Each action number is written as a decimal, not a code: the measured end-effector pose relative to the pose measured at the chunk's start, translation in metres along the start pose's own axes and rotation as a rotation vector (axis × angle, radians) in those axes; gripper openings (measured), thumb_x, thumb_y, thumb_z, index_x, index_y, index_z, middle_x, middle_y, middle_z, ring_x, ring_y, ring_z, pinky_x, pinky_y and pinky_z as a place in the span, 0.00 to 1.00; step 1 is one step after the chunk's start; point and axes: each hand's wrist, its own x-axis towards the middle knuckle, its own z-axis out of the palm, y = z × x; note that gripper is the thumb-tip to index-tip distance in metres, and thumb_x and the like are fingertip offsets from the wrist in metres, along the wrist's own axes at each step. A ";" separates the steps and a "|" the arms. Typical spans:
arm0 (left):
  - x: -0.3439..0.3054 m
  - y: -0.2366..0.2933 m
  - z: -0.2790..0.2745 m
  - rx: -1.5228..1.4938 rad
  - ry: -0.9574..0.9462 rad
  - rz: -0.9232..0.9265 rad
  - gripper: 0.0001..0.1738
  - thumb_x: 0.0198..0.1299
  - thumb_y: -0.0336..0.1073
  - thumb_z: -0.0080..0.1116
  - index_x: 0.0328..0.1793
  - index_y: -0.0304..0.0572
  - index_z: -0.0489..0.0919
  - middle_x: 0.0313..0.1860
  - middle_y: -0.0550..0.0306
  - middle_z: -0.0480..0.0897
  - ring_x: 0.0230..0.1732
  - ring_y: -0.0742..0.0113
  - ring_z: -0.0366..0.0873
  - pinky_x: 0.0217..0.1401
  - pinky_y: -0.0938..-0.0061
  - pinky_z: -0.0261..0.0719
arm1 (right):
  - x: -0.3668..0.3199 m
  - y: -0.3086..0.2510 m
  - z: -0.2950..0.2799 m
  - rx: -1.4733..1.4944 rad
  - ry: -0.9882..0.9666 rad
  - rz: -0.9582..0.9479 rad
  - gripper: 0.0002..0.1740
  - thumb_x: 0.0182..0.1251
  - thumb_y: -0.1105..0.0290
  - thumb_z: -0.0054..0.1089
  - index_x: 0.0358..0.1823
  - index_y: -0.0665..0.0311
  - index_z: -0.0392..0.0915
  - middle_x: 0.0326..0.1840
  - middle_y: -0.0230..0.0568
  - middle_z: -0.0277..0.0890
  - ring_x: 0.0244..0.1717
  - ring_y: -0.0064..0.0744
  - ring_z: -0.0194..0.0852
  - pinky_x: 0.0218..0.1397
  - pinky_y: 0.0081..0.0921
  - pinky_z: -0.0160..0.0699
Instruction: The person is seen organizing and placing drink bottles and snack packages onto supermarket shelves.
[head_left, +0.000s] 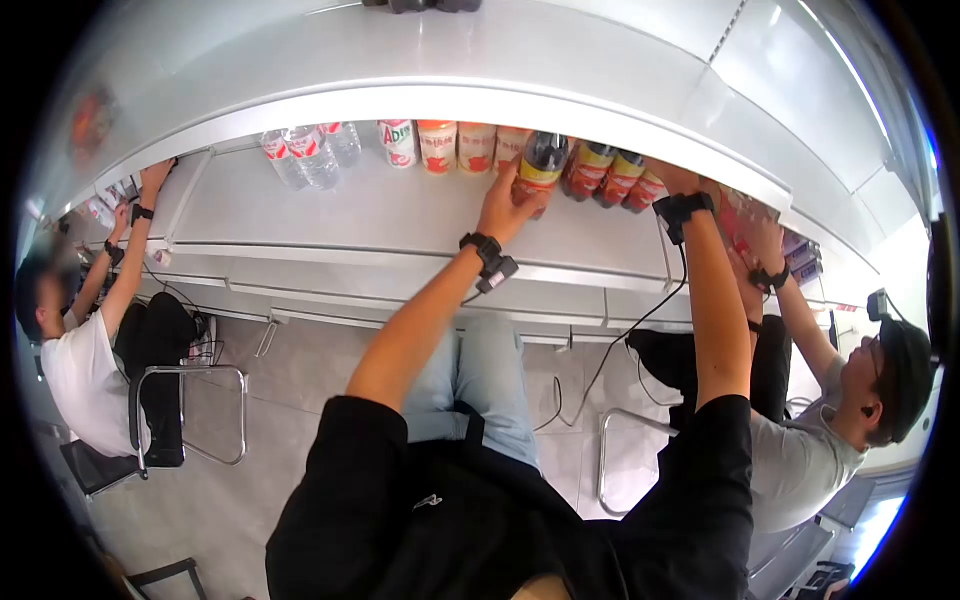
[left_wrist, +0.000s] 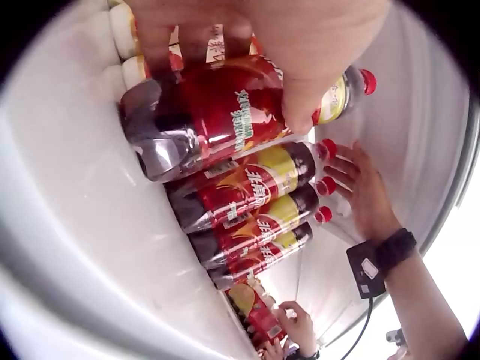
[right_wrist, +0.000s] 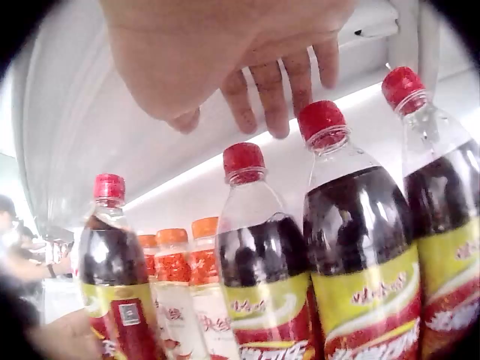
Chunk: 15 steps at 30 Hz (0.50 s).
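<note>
My left hand (head_left: 507, 208) grips a cola bottle (head_left: 541, 165) with a red cap and a red and yellow label, near the shelf's front. Thumb and fingers wrap around its label in the left wrist view, where the bottle (left_wrist: 202, 112) looks upright against the shelf. Just right of it stands a row of similar cola bottles (left_wrist: 259, 187). My right hand (right_wrist: 232, 56) reaches in above their red caps (right_wrist: 322, 121), fingers extended and holding nothing. In the head view the upper shelf edge partly hides this hand (head_left: 672, 178).
Left of the cola are orange-capped drink bottles (head_left: 438, 147), a white and green bottle (head_left: 398, 145) and clear water bottles (head_left: 312, 158). The upper shelf (head_left: 480, 105) hangs low over them. People work at both sides; the right neighbour's hands (head_left: 762, 240) are close to mine.
</note>
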 end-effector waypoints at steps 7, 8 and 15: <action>-0.013 -0.014 0.004 -0.088 0.031 -0.090 0.43 0.59 0.35 0.70 0.77 0.37 0.60 0.63 0.50 0.76 0.60 0.63 0.77 0.62 0.70 0.76 | 0.028 0.015 0.032 0.100 -0.142 0.003 0.24 0.66 0.50 0.63 0.55 0.59 0.82 0.54 0.44 0.83 0.52 0.51 0.81 0.54 0.39 0.79; -0.013 -0.016 0.004 -0.052 0.046 -0.055 0.43 0.58 0.34 0.70 0.77 0.37 0.61 0.63 0.49 0.76 0.61 0.63 0.77 0.63 0.70 0.76 | 0.029 0.016 0.035 0.123 -0.136 0.002 0.24 0.66 0.50 0.63 0.55 0.59 0.82 0.54 0.44 0.83 0.53 0.50 0.81 0.55 0.39 0.79; -0.012 -0.012 0.003 0.098 0.047 -0.031 0.44 0.54 0.29 0.68 0.77 0.38 0.60 0.64 0.46 0.76 0.65 0.59 0.76 0.66 0.68 0.73 | 0.022 0.011 0.042 0.309 -0.026 -0.011 0.24 0.67 0.49 0.62 0.56 0.57 0.82 0.55 0.42 0.83 0.54 0.49 0.81 0.56 0.38 0.79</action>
